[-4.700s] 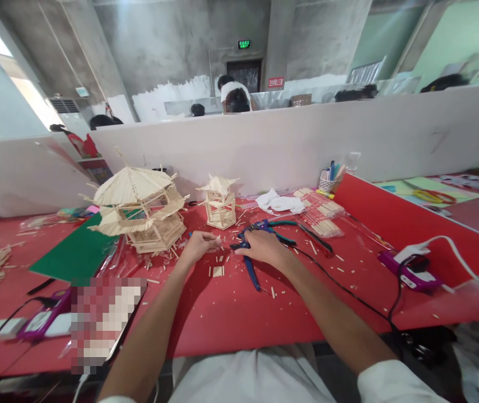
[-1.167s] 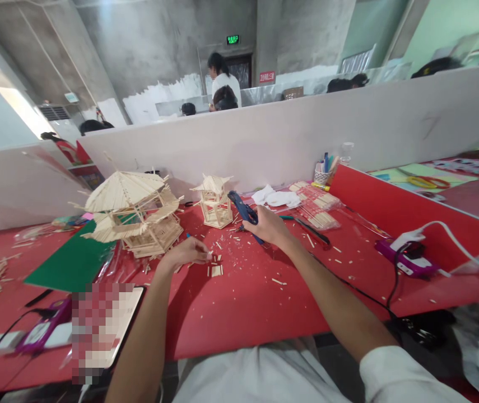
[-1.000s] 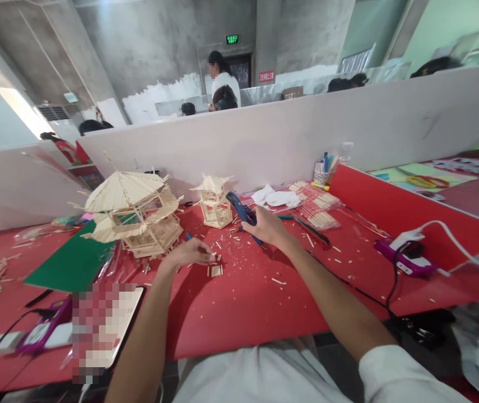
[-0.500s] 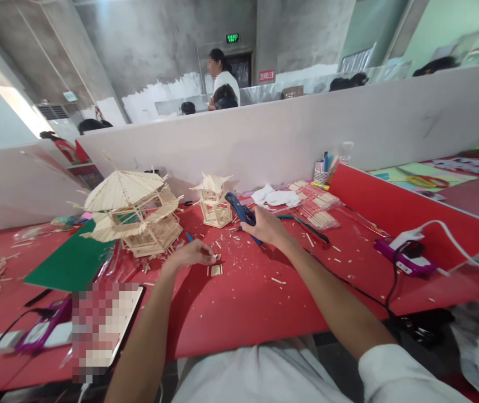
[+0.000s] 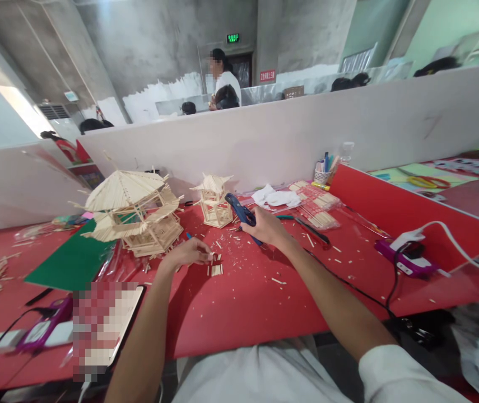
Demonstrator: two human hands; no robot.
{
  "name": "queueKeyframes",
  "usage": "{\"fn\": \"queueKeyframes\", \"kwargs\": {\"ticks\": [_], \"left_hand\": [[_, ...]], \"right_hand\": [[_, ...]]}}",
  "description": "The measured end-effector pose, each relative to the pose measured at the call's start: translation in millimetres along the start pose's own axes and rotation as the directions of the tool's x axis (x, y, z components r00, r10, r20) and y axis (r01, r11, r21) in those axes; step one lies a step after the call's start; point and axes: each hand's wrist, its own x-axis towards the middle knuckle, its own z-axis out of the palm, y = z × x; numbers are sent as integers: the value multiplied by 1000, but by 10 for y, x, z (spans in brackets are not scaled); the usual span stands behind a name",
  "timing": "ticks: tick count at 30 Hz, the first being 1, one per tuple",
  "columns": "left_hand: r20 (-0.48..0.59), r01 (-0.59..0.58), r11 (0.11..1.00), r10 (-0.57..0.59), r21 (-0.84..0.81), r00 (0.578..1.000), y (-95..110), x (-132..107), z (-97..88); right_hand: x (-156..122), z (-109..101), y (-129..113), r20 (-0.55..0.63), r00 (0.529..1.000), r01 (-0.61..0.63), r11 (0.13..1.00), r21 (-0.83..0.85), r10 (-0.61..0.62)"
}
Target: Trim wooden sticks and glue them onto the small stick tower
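Observation:
My right hand [image 5: 268,226] is wrapped round a dark blue glue gun [image 5: 241,210], held above the red table. Low over the table, the fingers of my left hand [image 5: 193,252] pinch what looks like a short wooden stick, mostly hidden by the fingertips. Just below them lies a small row of short wooden sticks [image 5: 217,270] placed side by side. Behind the glue gun stands a small hexagonal stick pavilion [image 5: 215,210]. A larger stick pavilion [image 5: 132,210] with a wide roof is to the left of my left hand.
Wood scraps are scattered over the red table [image 5: 239,313]. A green board [image 5: 65,263], a phone or tablet [image 5: 108,324] and a purple power strip [image 5: 46,327] are at left. At right are bundled sticks [image 5: 317,207], a red-handled tool [image 5: 317,235] and another power strip [image 5: 407,260].
My left hand has shifted slightly to the left and its fingers have moved a little. The right hand and glue gun stay almost where they were.

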Motion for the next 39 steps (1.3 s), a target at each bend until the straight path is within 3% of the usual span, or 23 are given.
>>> {"fn": "queueKeyframes", "kwargs": {"ticks": [12, 26, 29, 33, 39], "left_hand": [[32, -97, 988, 94, 122, 995, -45, 110, 44], [-85, -115, 966, 138, 232, 987, 40, 27, 5], [-38, -63, 967, 75, 248, 996, 93, -106, -89], [47, 83, 959, -99, 271, 994, 83, -257, -206], [110, 177, 960, -204, 215, 973, -13, -222, -186]], "right_hand": [[-22, -39, -35, 5, 1000, 6, 1000, 12, -6], [-22, -13, -16, -7, 1000, 20, 999, 40, -20], [-8, 4, -4, 6, 1000, 9, 999, 31, -9], [-1, 19, 6, -2, 1000, 21, 999, 34, -21], [-25, -2, -16, 1, 999, 34, 999, 38, -34]]}}
